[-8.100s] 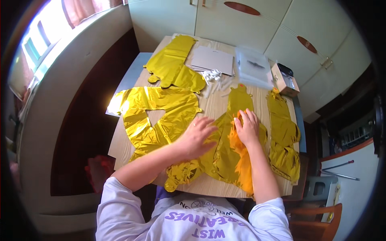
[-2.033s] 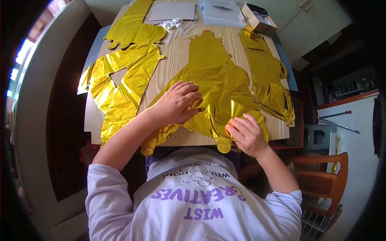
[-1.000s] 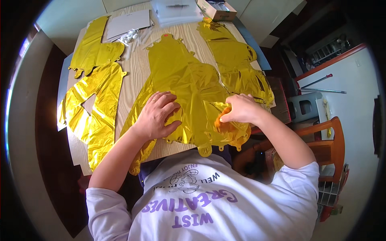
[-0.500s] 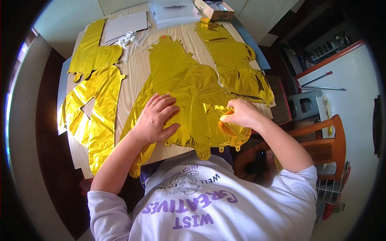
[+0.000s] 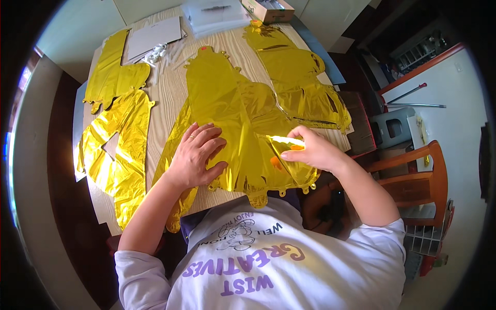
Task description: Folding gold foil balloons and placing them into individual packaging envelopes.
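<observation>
A large flat gold foil balloon (image 5: pixel 222 98) lies across the near middle of the wooden table, its tabbed lower edge hanging over the front. My left hand (image 5: pixel 194 160) rests on its left part, fingers a little apart and holding nothing. At the right side, my right hand (image 5: pixel 315 150) pinches the balloon's edge between thumb and fingers. The foil there is lifted and creased, with orange reflections beside the fingertips. More flat gold foil shapes surround it: one at the far right (image 5: pixel 297 64), one at the far left (image 5: pixel 106 72) and one at the near left (image 5: pixel 129 134).
On the table's (image 5: pixel 170 98) far side are pale flat sheets (image 5: pixel 155 37), small white tangled pieces (image 5: pixel 155 54), clear plastic bags (image 5: pixel 219 19) and a cardboard box (image 5: pixel 268 11). A wooden chair (image 5: pixel 436 178) stands at the right, near a grey plastic stool (image 5: pixel 391 130).
The foil at my right hand is folded differently, with a bright crease along its top edge. My left hand keeps its place on the balloon. The whole view has shifted slightly.
</observation>
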`<state>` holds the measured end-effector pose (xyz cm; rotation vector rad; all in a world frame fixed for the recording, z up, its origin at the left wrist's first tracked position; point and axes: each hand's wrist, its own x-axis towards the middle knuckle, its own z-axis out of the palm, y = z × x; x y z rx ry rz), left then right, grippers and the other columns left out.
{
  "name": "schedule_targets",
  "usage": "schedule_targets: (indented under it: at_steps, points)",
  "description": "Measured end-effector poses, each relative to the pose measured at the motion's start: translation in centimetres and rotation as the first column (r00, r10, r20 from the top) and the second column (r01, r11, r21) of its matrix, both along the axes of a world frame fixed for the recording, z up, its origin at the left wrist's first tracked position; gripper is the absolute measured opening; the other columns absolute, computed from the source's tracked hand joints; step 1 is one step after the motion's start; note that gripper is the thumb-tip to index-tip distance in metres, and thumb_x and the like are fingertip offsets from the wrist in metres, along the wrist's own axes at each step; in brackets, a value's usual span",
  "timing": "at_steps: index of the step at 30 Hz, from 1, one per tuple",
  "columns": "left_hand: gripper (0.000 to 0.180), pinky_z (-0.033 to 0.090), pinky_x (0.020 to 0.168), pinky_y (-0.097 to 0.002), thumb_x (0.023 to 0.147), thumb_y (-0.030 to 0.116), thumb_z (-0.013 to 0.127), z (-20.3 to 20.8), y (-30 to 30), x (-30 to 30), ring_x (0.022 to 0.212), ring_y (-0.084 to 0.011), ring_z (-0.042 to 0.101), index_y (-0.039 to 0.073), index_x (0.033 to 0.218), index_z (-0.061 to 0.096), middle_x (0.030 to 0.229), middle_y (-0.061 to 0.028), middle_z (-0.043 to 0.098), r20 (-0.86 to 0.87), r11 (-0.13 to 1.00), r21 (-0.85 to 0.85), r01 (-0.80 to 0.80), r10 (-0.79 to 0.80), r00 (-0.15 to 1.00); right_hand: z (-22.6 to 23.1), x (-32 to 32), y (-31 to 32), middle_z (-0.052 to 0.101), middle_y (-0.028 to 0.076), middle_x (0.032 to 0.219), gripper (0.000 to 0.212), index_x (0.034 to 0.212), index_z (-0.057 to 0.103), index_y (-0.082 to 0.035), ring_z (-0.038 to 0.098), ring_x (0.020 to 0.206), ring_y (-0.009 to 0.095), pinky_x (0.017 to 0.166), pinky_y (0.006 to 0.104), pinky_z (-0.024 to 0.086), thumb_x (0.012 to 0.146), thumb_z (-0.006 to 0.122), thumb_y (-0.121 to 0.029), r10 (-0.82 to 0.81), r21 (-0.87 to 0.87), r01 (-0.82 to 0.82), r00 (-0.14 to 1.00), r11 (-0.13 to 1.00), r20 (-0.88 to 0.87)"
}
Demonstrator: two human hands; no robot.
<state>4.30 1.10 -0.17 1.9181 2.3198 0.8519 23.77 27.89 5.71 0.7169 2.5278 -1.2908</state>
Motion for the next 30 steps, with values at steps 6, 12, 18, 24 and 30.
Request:
schedule_targets:
  at_steps: [6, 12, 18, 24, 30]
  points:
    - [0.053, 0.032, 0.117, -0.0569, 0.073, 0.029, 0.080, 0.9, 0.0, 0.3, 0.132, -0.0358, 0.052, 0.011, 0.120, 0.064, 0.134, -0.0120, 0.059, -0.041, 0.996, -0.091, -0.008, 0.004, 0.999, -1.2, 1.5, 0.0, 0.067, 0.005, 0.079, 0.032, 0.104, 0.068, 0.004, 0.057, 0.070, 0.009, 0.065, 0.0294, 0.049, 0.092, 0.076, -0.025, -0.022, -0.038, 0.028, 0.989, 0.999, 0.149]
    - [0.050, 0.030, 0.118, -0.0577, 0.076, 0.027, 0.079, 2.2, -0.3, 0.8, 0.134, -0.0357, 0.051, 0.011, 0.121, 0.063, 0.136, -0.0125, 0.058, -0.052, 0.986, -0.169, -0.004, -0.005, 0.999, -2.1, 2.5, -0.4, 0.069, 0.006, 0.078, 0.024, 0.101, 0.069, 0.003, 0.058, 0.069, 0.009, 0.064, 0.0309, 0.050, 0.090, 0.074, -0.018, -0.016, 0.055, 0.016, 1.000, 0.998, 0.004]
    - [0.053, 0.034, 0.116, -0.0576, 0.076, 0.026, 0.079, 1.7, -0.2, 0.3, 0.133, -0.0367, 0.051, 0.011, 0.124, 0.063, 0.136, -0.0135, 0.058, -0.058, 0.991, -0.135, -0.007, 0.000, 0.998, -1.2, 2.0, -0.3, 0.070, 0.007, 0.079, 0.025, 0.105, 0.069, 0.004, 0.060, 0.069, 0.009, 0.064, 0.0311, 0.051, 0.093, 0.073, -0.018, -0.122, -0.063, 0.122, 0.992, 0.990, 0.007]
    - [0.053, 0.036, 0.114, -0.0569, 0.078, 0.028, 0.078, 1.5, 0.6, 0.2, 0.132, -0.0380, 0.052, 0.010, 0.125, 0.062, 0.136, -0.0149, 0.058, -0.069, 0.995, -0.100, 0.010, -0.016, 0.998, -1.8, 2.0, 0.6, 0.069, 0.012, 0.074, 0.025, 0.102, 0.069, 0.004, 0.063, 0.063, 0.015, 0.060, 0.0351, 0.050, 0.093, 0.073, -0.020, -0.147, -0.041, 0.147, 0.989, 0.988, 0.002]
    - [0.050, 0.037, 0.113, -0.0560, 0.081, 0.027, 0.077, 0.8, 1.2, -0.1, 0.131, -0.0383, 0.052, 0.008, 0.125, 0.062, 0.135, -0.0153, 0.059, -0.074, 0.998, -0.056, 0.034, -0.038, 0.997, -3.7, 2.2, 1.8, 0.066, 0.001, 0.076, 0.020, 0.106, 0.069, 0.004, 0.054, 0.064, 0.005, 0.057, 0.0272, 0.046, 0.098, 0.067, -0.014, -0.089, -0.001, 0.089, 0.995, 0.996, 0.054]
